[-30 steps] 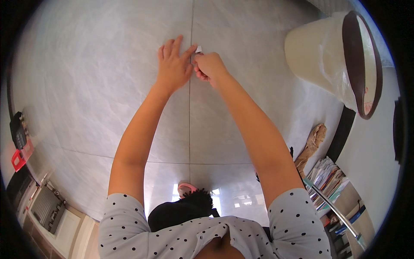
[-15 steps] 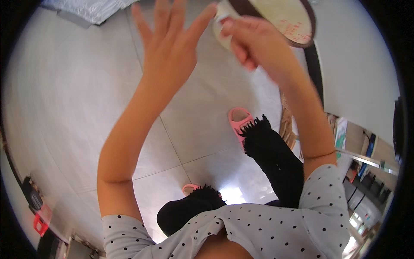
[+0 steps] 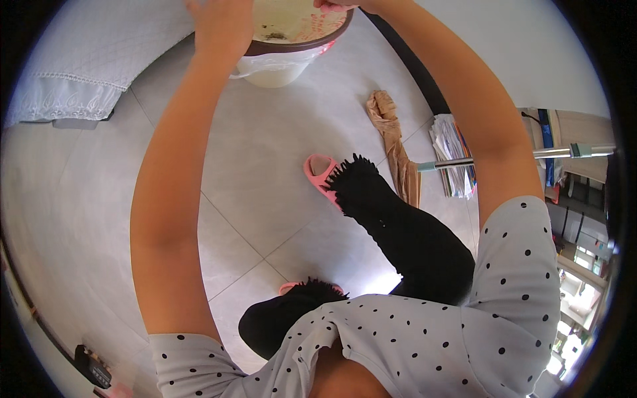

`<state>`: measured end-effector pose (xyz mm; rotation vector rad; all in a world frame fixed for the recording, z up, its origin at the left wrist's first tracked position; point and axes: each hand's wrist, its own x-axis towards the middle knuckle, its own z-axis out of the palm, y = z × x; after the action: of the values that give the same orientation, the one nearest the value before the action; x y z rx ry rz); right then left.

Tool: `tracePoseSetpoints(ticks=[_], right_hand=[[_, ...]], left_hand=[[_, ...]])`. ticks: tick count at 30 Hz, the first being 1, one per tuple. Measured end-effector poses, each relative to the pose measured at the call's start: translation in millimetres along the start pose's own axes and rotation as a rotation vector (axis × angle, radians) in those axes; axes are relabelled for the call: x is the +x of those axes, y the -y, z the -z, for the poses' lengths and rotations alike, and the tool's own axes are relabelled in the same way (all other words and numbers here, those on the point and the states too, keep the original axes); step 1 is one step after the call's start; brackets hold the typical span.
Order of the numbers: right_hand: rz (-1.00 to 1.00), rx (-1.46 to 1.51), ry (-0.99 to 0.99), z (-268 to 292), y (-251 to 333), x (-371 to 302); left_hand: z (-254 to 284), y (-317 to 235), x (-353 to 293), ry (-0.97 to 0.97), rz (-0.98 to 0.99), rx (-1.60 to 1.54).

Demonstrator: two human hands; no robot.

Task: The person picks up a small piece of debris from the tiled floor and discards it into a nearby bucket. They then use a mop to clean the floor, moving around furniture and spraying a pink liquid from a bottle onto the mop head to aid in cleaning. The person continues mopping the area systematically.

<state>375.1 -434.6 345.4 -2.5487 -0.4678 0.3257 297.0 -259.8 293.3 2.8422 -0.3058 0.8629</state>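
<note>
A cream-white bin point(image 3: 277, 76) with a dark brown rim stands on the floor at the top of the view. Clear plastic film wraps its upper outside, and red markings show on the inner wall. My left hand point(image 3: 224, 30) is at the left side of the rim; its fingers are mostly cut off by the upper edge. Over the right part of the opening, my right hand point(image 3: 348, 4) has its visible fingers curled. What they hold, if anything, is hidden.
A white quilted cover point(image 3: 86, 60) hangs at the upper left. On the right are a pale tabletop point(image 3: 524, 53), crumpled brown paper point(image 3: 391, 136), stacked papers point(image 3: 453, 156) and a metal pole point(image 3: 517, 157). My foot in a pink sandal point(image 3: 319, 174) rests on the tiled floor.
Both hands have moved up in the view, the left hand from spread fingers to the bin's rim. The bin has shifted left in view and more of its outside shows.
</note>
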Motion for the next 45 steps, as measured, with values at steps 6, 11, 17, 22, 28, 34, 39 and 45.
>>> tracePoseSetpoints(ticks=[6, 11, 17, 22, 28, 34, 39, 45], right_hand=[[0.251, -0.170, -0.411, -36, -14, -21], [0.497, -0.215, -0.284, -98, 56, -116], [0.508, -0.081, 0.013, -59, 23, -168], [-0.373, -0.912, 0.555, 85, -114, -209], [-0.751, -1.384, 1.006, 233, -172, -284], [-0.479, -1.194, 1.067, 278, -166, -345], [-0.310, -1.185, 0.862, 349, -81, -349], [-0.235, -1.391, 0.674, 437, 51, -353]], left_hand=[[5, 0, -21, 0.151, 0.542, -1.082], [55, -47, -67, 0.454, 1.002, -2.381], [63, -4, -156, -0.056, 1.385, -2.158], [130, 18, -255, -0.198, 1.828, -1.672], [263, -40, -395, 0.003, 2.152, -1.544], [407, -114, -356, -0.233, 2.530, -1.627], [500, -122, -246, 0.099, 2.286, -1.612], [583, -141, -92, 0.080, 2.016, -1.593]])
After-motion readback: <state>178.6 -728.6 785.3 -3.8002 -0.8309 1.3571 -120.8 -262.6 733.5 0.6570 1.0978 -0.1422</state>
